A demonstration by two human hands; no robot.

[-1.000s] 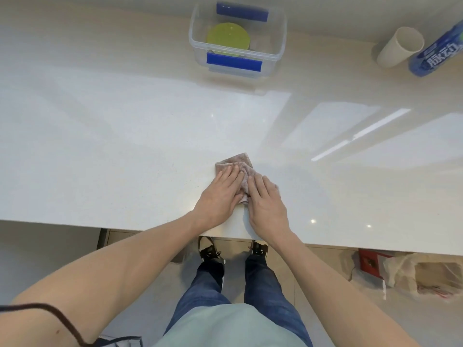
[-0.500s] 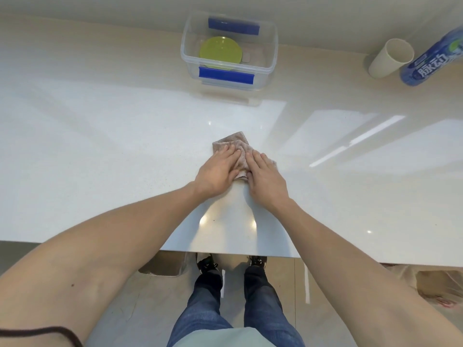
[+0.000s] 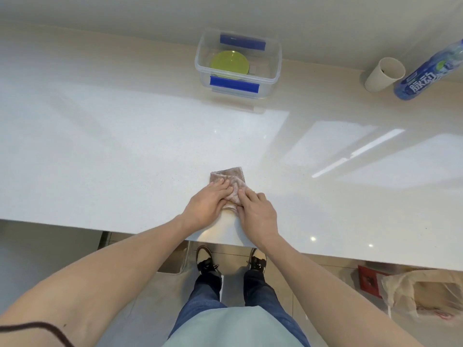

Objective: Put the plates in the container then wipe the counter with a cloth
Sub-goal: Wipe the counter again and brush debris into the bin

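Two hands: left hand (image 3: pixel 204 205) and right hand (image 3: pixel 258 212) both lie on the cloth (image 3: pixel 231 182), side by side, fingers pointing toward the far edge.
Surroundings, far right: a beige paper cup (image 3: pixel 383 75) stands just beside a blue-labelled bottle (image 3: pixel 423 76); both are well apart from the cloth.
Surroundings, below the counter: a red box (image 3: pixel 368 280) and a translucent plastic bag (image 3: pixel 423 294) sit on the floor at the right; the person's dark shoes and jeans show under the near edge.
Obstructions: the open span of counter (image 3: pixel 100 151) between the cloth and the container carries only window reflections.
Cloth position: near the near edge of the counter, roughly central, flat on the surface.
Cloth orientation: folded into a narrow pad; its long axis runs near to far, leaning slightly left at the far end. The far end is exposed; the near end is covered by the hands.
Finger state: both hands have straight, extended fingers pressing down on the cloth; none curl round it.
Container (image 3: pixel 238 68): clear plastic box with blue latches on its near and far sides, lid off, at the far centre beside the wall.
Container contents: a green plate (image 3: pixel 229 63) lies flat on the floor of the box, toward its left side. Whether more than one plate is stacked there cannot be told.
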